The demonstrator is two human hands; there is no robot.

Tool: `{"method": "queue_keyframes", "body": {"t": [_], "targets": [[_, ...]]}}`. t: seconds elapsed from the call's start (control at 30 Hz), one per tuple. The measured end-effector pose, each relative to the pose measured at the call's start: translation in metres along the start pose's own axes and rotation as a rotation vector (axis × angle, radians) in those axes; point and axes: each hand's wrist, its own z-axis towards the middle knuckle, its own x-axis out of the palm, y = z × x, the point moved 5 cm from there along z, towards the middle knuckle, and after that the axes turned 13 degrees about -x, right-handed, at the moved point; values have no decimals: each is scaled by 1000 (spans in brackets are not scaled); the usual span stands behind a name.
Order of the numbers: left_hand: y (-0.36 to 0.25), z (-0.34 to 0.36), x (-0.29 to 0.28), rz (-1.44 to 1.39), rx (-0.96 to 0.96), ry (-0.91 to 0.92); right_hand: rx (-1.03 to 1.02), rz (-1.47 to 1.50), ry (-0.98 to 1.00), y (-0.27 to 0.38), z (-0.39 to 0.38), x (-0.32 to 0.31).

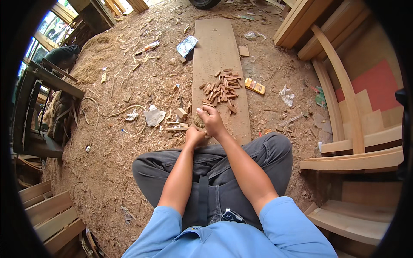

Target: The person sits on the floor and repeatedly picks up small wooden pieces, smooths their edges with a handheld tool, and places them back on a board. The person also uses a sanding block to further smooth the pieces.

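Observation:
A long wooden plank lies on the ground in front of my crossed legs. Small reddish-brown wood pieces are heaped loosely on its middle. Just short of this heap, my right hand is closed over the plank, thumb toward the left; whatever its fingers hold is too small to make out. My left hand is closed too, lower down by the plank's left edge and close to the right wrist. Its fingers are partly hidden, and I cannot make out what is in them.
Wood shavings and scraps cover the ground. A yellow packet lies right of the plank, a blue-and-white wrapper at its left edge. A small wood block sits left of my hands. Wooden frames stand at the right, stacked boards at lower left.

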Motion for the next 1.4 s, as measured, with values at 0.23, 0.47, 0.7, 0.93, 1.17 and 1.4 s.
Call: {"method": "queue_keyframes", "body": {"t": [0.23, 0.47, 0.7, 0.93, 1.17, 1.4], "targets": [[2, 11, 1, 5, -37, 8, -15, -100, -13, -10, 7, -1], [6, 19, 6, -2, -46, 9, 25, 4, 21, -9, 6, 4], [-1, 13, 3, -133, 49, 17, -46, -127, 41, -11, 7, 6], [-1, 10, -1, -25, -101, 56, 8, -82, 79, -15, 13, 1], [-3, 4, -2, -194, 19, -8, 41, -117, 63, -14, 7, 4], [-7, 13, -5, -46, 7, -85, -60, 28, -152, -2, 15, -11]]}}
